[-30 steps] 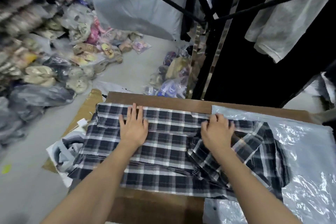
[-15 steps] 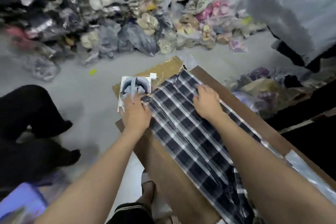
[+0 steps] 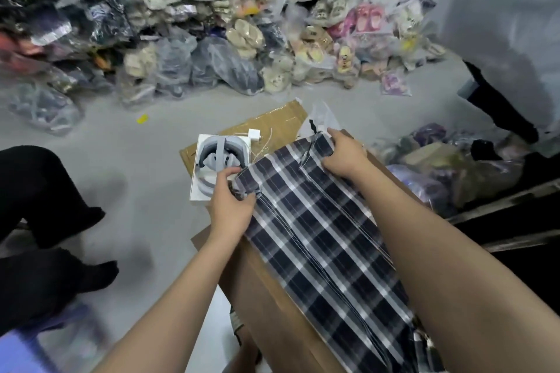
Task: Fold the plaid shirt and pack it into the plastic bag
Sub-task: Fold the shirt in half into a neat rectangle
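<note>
The plaid shirt [image 3: 321, 236], dark navy with white checks, lies folded into a long strip along the brown cardboard surface [image 3: 272, 297]. My left hand [image 3: 231, 206] pinches the near corner of the strip's far end. My right hand [image 3: 344, 156] grips the far corner of that same end, fingers curled over the edge. The end looks slightly lifted off the cardboard. A bit of clear plastic [image 3: 322, 115] shows just beyond my right hand; I cannot tell whether it is the bag.
A white box [image 3: 219, 166] picturing a grey headset sits on flat cardboard [image 3: 272, 124] by my left hand. Heaps of bagged goods [image 3: 212, 24] cover the floor beyond. A person's dark legs [image 3: 45, 206] are at left. More bagged items [image 3: 448, 166] lie at right.
My view swung left along the shirt. Both hands moved from pressing its middle to its left end, and now grip that end's two corners.
</note>
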